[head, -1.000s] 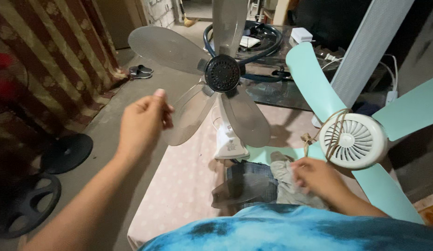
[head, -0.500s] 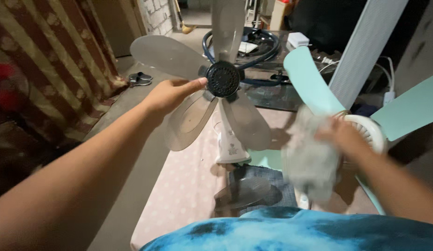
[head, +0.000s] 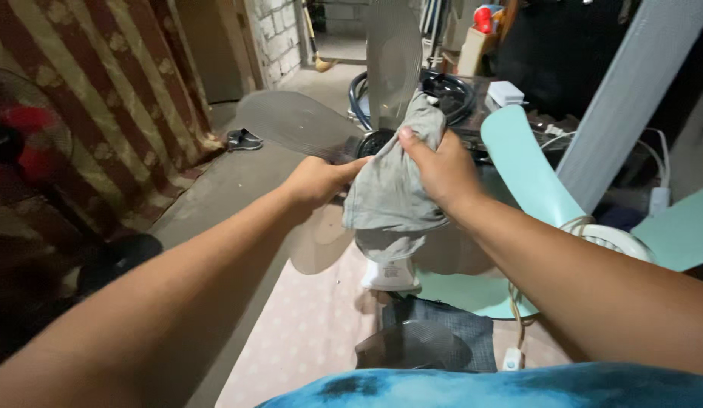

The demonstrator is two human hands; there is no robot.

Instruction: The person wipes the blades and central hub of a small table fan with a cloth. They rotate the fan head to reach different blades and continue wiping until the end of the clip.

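Clearly the wiping step was in hand; the right hand (head: 442, 168) was clamped on a grey cloth (head: 393, 185) over the fan hub (head: 375, 142); the left hand (head: 315, 181) pinched a clear blade (head: 295, 125); next, I judged, a firm rub along it.

We have a single view, from a camera worn on the person's head. It looks forward and down along both outstretched forearms, so the arms enter from the bottom corners and meet near the middle. The left hand (head: 315, 181) and right hand (head: 440, 170) sit close to the lens, at arm's reach, by the clear-bladed fan (head: 302, 125). The blue shirt (head: 487, 387) fills the bottom edge. Beyond, the view takes in the desk (head: 306, 332), the striped curtain (head: 102, 98) at left and the floor further off.
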